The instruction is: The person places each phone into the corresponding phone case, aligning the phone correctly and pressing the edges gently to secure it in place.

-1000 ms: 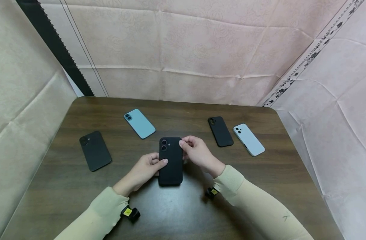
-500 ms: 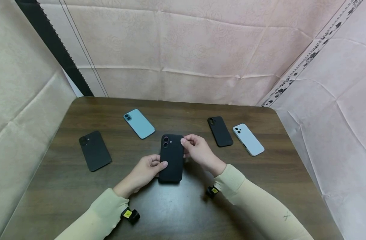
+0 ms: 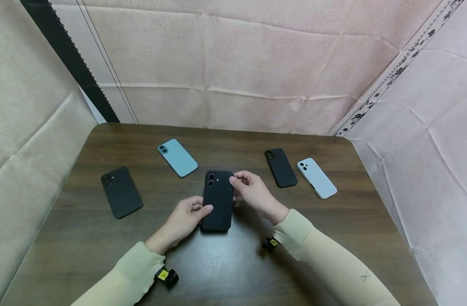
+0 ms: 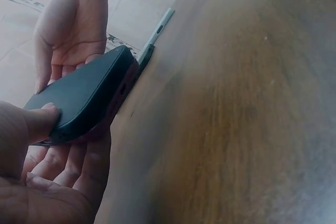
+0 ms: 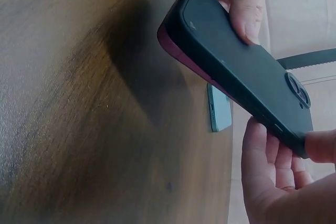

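Observation:
Both hands hold a phone in a black case (image 3: 218,202) above the middle of the table, its camera side up. At its lower left edge my left hand (image 3: 185,219) grips it, thumb on the back and fingers underneath. My right hand (image 3: 256,193) pinches the upper right edge near the cameras. In the right wrist view, a pinkish-purple edge (image 5: 181,56) shows below the black case (image 5: 236,51) near the end away from the cameras. The left wrist view shows the black case (image 4: 86,90) lying across the left fingers.
On the wooden table (image 3: 103,255) lie a dark phone (image 3: 121,192) at left, a light blue one (image 3: 178,158) behind, and a black case or phone (image 3: 281,168) beside a white one (image 3: 317,178) at right. Pale cloth (image 3: 256,63) hangs behind.
Over the last second the held phone has shifted slightly away from the body, with both hands still on it. The things lying on the table have not moved.

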A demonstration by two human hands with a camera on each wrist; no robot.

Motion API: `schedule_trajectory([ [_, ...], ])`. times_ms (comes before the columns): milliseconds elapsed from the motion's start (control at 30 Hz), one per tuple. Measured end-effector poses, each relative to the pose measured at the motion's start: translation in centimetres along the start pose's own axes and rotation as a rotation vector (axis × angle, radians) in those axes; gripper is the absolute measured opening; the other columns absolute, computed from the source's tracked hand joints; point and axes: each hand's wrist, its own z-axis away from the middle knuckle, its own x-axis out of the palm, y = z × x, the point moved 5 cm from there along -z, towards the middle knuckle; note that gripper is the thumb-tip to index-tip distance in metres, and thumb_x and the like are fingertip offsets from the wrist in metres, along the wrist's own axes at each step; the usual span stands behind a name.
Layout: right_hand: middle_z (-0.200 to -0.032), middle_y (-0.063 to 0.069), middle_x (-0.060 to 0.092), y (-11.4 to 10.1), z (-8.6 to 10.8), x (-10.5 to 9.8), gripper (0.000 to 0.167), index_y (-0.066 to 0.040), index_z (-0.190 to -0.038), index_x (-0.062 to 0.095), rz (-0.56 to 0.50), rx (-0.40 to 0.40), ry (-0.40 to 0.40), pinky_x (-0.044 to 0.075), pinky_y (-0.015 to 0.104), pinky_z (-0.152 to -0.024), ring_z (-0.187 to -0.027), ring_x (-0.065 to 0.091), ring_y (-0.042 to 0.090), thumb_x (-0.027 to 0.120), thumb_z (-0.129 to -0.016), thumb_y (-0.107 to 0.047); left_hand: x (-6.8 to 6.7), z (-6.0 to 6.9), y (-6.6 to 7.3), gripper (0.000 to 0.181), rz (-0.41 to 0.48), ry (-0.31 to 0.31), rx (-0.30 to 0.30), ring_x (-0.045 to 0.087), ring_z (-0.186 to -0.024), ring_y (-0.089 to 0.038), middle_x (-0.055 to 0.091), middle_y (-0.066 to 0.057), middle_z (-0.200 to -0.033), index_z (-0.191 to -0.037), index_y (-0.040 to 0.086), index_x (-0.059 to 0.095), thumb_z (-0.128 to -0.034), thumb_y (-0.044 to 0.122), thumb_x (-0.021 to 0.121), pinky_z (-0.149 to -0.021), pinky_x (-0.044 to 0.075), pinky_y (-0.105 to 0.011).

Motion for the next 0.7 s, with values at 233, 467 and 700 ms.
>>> schedule_trajectory([
  [233, -0.099, 0.014, 0.063, -0.2, 0.0, 0.2, 0.019, -0.008, -0.111, 0.06, -0.004, -0.016, -0.004, 0.054, 0.049, -0.081, -0.084, 0.063, 0.028, 0.056, -0.1, -0.023, -0.2, 0.2, 0.2, 0.028, 0.012, -0.003, 0.036, 0.067, -0.097, -0.017, 0.071, -0.005, -0.103, -0.111, 0.009, 0.066, -0.0932, 0.032, 0.066, -0.084, 0.053, -0.035],
  [467, -0.095, 0.014, 0.065, -0.7, -0.4, 0.1, 0.02, -0.008, -0.111, 0.062, 0.004, -0.051, 0.041, 0.054, 0.05, -0.079, -0.083, 0.064, 0.033, 0.059, -0.098, -0.024, -0.2, 0.4, 0.3, 0.041, 0.049, -0.064, 0.017, 0.066, -0.102, -0.019, 0.069, -0.007, -0.112, -0.122, 0.01, 0.062, -0.0914, 0.035, 0.068, -0.083, 0.054, -0.037],
  [700, -0.093, 0.014, 0.067, -1.1, -0.8, -0.2, 0.02, -0.006, -0.111, 0.062, -0.018, -0.049, 0.082, 0.053, 0.052, -0.081, -0.081, 0.065, 0.029, 0.058, -0.099, -0.021, 0.3, 0.6, 0.0, 0.042, 0.116, -0.167, -0.032, 0.066, -0.101, -0.023, 0.067, -0.012, -0.116, -0.123, 0.0, 0.058, -0.093, 0.029, 0.066, -0.085, 0.053, -0.037],
])
